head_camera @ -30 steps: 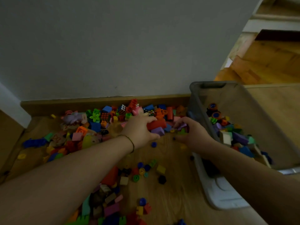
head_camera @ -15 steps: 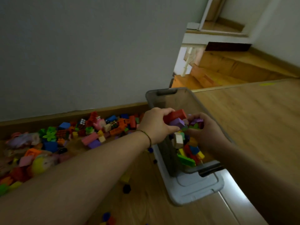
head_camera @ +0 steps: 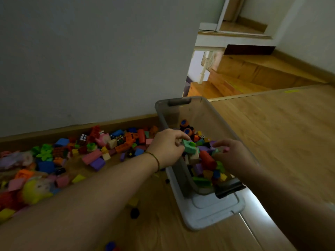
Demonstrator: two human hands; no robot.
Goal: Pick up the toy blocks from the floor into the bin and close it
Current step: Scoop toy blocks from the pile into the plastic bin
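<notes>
A grey see-through bin stands on the wood floor by the wall, partly filled with coloured blocks. My left hand hovers over the bin's left rim with its fingers loosened; a green block is right at its fingertips. A beige block and a red block lie just below, between the hands. My right hand is over the bin with fingers spread and holds nothing. A big pile of loose blocks covers the floor along the skirting to the left.
A pale grey lid lies flat under the bin's near end. A yellow soft toy and a small black piece lie on the floor near my left arm. Wooden steps rise behind the bin; bare floor stretches right.
Both hands carried a handful of blocks from the floor pile rightwards over the bin. The fingers have now loosened and the red, green and beige blocks are dropping in.
</notes>
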